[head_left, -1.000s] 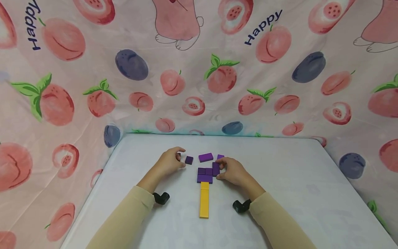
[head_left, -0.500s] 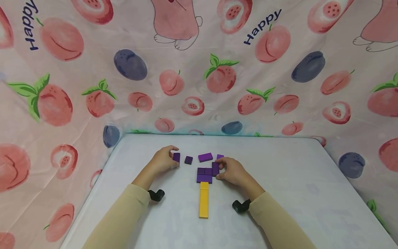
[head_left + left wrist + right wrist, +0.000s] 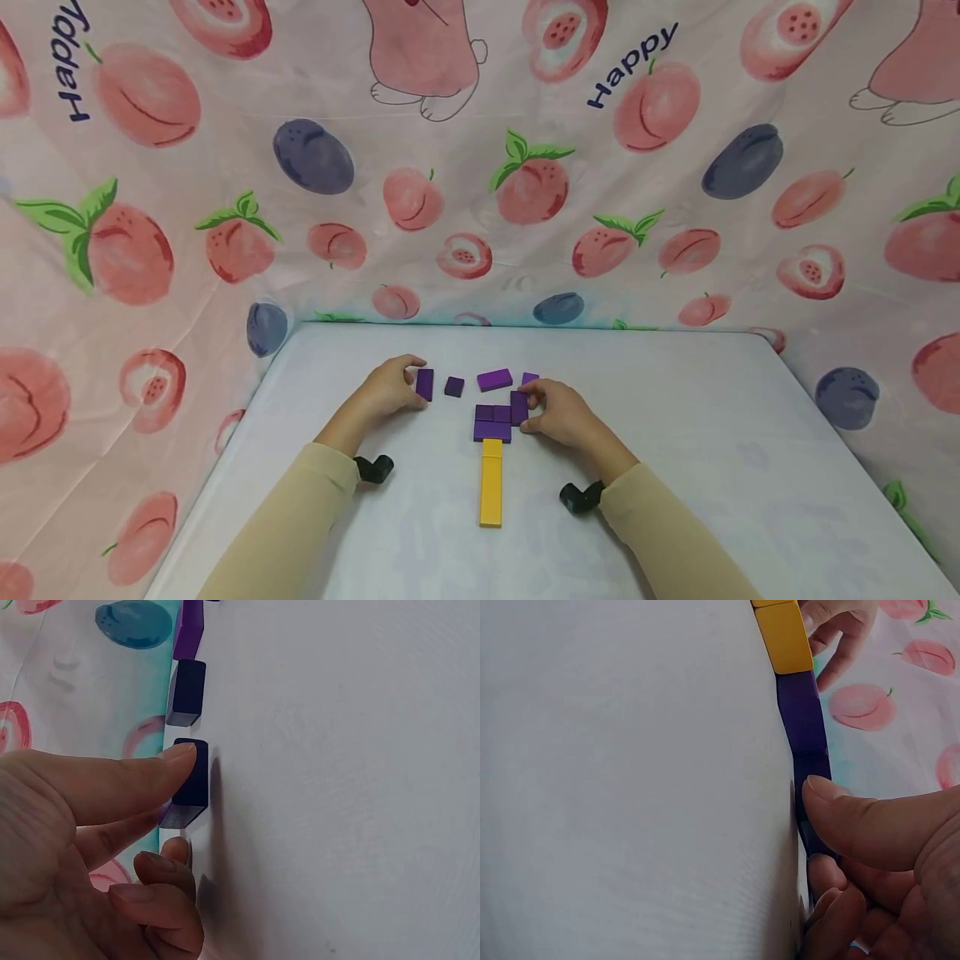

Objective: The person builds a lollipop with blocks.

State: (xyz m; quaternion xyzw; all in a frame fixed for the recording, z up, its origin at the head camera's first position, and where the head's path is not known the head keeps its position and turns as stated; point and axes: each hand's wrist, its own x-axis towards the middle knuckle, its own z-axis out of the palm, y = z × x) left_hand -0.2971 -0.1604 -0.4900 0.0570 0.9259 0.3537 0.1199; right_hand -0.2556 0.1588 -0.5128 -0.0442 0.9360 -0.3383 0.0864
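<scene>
In the head view my left hand (image 3: 384, 392) pinches an upright-lying oblong purple block (image 3: 424, 385) between thumb and forefinger, left of the other blocks. The left wrist view shows the thumb on the end of this dark purple block (image 3: 196, 780), other fingers curled below. My right hand (image 3: 564, 414) holds another oblong purple block (image 3: 519, 408) by its ends. That block stands against the right side of a purple cluster: two small blocks (image 3: 485, 412) above a wider one (image 3: 492, 432). Below the cluster runs a yellow column (image 3: 491, 487) of blocks.
Behind the cluster lie a small dark purple cube (image 3: 453, 387), a tilted purple block (image 3: 495, 380) and another purple block (image 3: 530, 378) partly behind the right fingers. Everything lies on a white tabletop (image 3: 675, 467); a fruit-patterned cloth (image 3: 517, 275) hangs behind it.
My left hand has shifted left, away from the small cube, and its block now shows more fully between the fingers. The right hand and its block stay put.
</scene>
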